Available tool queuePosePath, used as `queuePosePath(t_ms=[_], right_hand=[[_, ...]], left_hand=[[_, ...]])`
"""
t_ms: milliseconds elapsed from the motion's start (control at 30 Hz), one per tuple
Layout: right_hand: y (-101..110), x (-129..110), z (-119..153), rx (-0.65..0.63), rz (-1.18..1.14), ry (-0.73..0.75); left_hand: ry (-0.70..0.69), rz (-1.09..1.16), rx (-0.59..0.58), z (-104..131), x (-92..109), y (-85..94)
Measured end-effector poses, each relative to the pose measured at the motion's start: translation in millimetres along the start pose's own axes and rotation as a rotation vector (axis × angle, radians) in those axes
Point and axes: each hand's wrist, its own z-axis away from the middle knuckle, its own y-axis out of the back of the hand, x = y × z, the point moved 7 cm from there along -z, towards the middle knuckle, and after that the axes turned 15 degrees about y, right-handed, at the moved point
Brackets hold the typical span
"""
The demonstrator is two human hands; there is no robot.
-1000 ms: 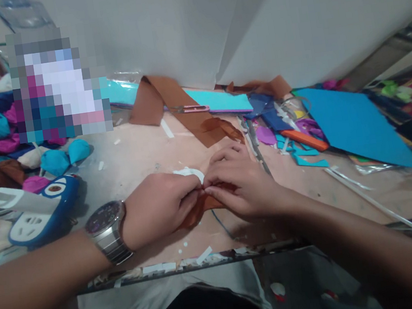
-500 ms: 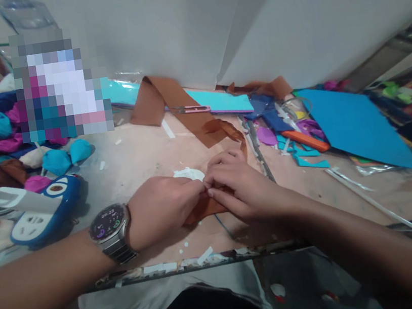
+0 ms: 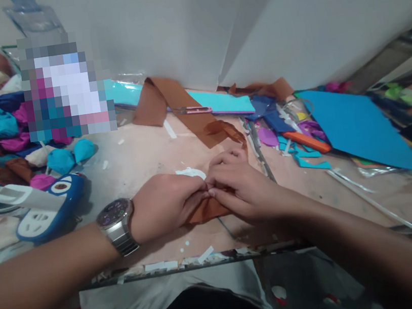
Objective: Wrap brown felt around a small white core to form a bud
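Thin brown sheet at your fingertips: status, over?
Left hand, right hand: pinching thin brown sheet. Sheet partly hidden by hands. Flat white piece just beyond fingertips; pink-handled metal snips farther off.

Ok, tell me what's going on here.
A person is working a brown piece with both bare hands, low over the worktable. The left hand and right hand pinch it together, fingertips meeting at its upper edge. Beyond them, pink-handled snips lie across a folded brown strip; an orange tool lies beside a blue sheet.
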Motion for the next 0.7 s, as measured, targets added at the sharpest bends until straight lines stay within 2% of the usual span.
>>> queuePosePath(t_ms=[167,533,700], right_hand=[[1.6,3.9,3.0,0.051,-0.005,0.029],[-0.9,0.4,1.9,0.012,-0.007,0.02],[0.2,4.7,2.8,0.056,-0.02,0.019]], left_hand=[[-0.001,0.071,0.025,-2.0,-2.2,5.3],[-0.021,0.068,0.023,-0.3,0.2,6.7],[-0.011,0.128,0.031,-0.2,-0.5,12.3]])
